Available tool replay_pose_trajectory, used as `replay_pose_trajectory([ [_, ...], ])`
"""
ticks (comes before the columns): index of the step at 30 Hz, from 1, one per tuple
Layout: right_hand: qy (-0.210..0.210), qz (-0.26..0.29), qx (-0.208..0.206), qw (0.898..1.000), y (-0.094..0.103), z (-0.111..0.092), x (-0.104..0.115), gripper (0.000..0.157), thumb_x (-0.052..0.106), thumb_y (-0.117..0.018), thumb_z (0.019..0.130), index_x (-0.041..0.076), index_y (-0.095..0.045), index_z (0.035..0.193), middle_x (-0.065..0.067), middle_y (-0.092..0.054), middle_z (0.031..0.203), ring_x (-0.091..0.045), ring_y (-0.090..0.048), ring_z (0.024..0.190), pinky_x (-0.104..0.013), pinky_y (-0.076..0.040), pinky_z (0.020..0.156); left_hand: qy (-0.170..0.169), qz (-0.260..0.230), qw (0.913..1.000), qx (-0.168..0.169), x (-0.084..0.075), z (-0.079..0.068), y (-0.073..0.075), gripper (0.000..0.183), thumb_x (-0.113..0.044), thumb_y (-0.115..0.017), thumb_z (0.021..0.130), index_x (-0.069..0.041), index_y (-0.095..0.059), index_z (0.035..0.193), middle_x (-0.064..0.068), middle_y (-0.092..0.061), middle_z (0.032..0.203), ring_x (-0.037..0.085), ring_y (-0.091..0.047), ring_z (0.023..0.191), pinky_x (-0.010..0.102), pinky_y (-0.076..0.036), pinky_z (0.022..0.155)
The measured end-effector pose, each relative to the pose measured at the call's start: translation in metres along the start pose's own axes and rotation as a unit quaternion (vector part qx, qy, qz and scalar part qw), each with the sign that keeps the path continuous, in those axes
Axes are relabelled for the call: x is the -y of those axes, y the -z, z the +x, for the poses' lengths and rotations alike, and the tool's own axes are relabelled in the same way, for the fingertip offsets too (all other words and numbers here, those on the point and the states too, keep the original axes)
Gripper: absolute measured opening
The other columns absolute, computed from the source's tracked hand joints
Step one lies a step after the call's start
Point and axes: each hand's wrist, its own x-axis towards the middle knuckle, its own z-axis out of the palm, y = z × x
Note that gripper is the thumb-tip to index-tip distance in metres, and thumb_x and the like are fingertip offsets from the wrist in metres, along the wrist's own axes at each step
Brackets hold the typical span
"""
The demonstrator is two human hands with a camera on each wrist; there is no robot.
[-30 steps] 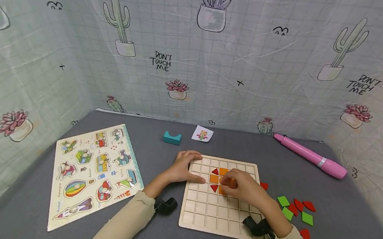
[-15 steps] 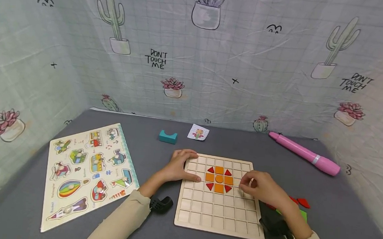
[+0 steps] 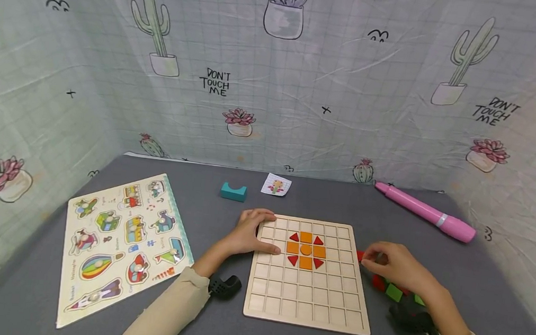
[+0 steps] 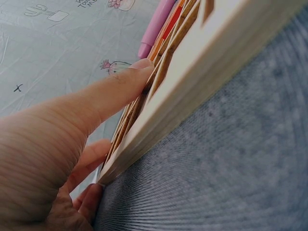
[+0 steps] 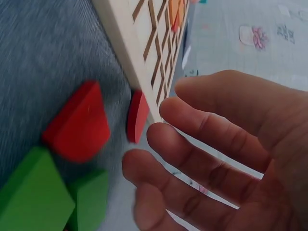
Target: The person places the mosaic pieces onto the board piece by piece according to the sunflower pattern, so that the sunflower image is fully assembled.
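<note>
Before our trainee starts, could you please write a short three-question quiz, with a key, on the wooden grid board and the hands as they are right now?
1. Naming: which piece on the wooden grid board has orange squares on all four sides?
2. True or false: the left hand rests on the picture puzzle.
3. Counting: how many red pieces lie on the wooden grid board?

Key:
1. The orange circle.
2. False; it rests on the wooden grid board.
3. Four.
</note>
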Motion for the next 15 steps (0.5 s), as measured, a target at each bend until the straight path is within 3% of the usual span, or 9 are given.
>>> replay_pose_trajectory([
  [15, -0.016, 0.008, 0.034, 0.999, 0.016, -0.015, -0.017, 0.01, 0.012, -0.071, 0.089, 0.004, -0.07, 0.097, 0.003, -0.066, 0.088, -0.001, -0.053, 0.065, -0.025, -0.045, 0.057, 0.008, -0.004, 1.0, 0.001, -0.001, 0.0, 0.001, 0.074, -0.026, -0.089, 0.07, -0.004, -0.057, 0.133, 0.011, -0.043, 0.144, 0.035, -0.022, 0.133, 0.054, -0.026, 0.106],
])
